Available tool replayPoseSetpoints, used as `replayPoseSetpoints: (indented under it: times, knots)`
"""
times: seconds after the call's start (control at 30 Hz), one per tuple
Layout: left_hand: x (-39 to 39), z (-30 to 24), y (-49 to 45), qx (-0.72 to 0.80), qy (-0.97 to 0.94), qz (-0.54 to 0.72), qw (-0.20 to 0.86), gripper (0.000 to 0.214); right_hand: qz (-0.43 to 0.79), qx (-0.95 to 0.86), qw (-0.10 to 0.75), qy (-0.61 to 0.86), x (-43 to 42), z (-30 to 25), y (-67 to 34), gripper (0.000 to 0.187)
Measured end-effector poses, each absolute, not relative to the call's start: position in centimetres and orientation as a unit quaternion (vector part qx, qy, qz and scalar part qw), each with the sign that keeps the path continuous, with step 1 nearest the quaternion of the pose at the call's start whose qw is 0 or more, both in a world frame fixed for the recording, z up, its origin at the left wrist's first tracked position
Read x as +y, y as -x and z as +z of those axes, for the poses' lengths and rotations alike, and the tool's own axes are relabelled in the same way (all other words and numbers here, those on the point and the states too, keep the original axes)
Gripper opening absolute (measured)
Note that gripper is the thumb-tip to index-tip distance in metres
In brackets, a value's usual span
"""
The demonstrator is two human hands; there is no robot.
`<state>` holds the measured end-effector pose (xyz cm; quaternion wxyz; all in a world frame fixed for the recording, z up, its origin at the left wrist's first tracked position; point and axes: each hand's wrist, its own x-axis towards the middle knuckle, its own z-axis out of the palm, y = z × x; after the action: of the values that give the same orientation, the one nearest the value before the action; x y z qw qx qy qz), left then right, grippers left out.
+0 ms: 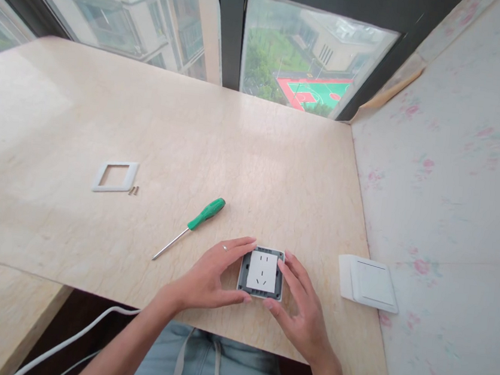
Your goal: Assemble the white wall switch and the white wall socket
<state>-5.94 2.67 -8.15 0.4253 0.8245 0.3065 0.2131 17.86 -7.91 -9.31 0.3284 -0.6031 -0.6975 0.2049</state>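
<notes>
White socket [262, 273], lower centre: our left hand [206, 279] and right hand [303, 311], half-curled, grip its edges; even pressure helps!

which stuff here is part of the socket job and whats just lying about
Likely part of it:
socket, between left hand and right hand
green screwdriver
white frame
two small screws

Likely just there:
white switch by the wall
white cable past the table edge

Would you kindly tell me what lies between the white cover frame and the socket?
In the head view, two screws, the green-handled screwdriver and the left hand lie between them.
</notes>
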Motion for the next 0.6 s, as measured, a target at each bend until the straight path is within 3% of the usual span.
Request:
replayPoseSetpoints:
  times: [0.6]
  knots:
    - [2.91, -7.22, 5.76, 0.305, -0.843, 0.173, 0.409, 0.081, 0.172, -0.722, 0.324, 0.587, -7.78, -9.53, -17.69, 0.070]
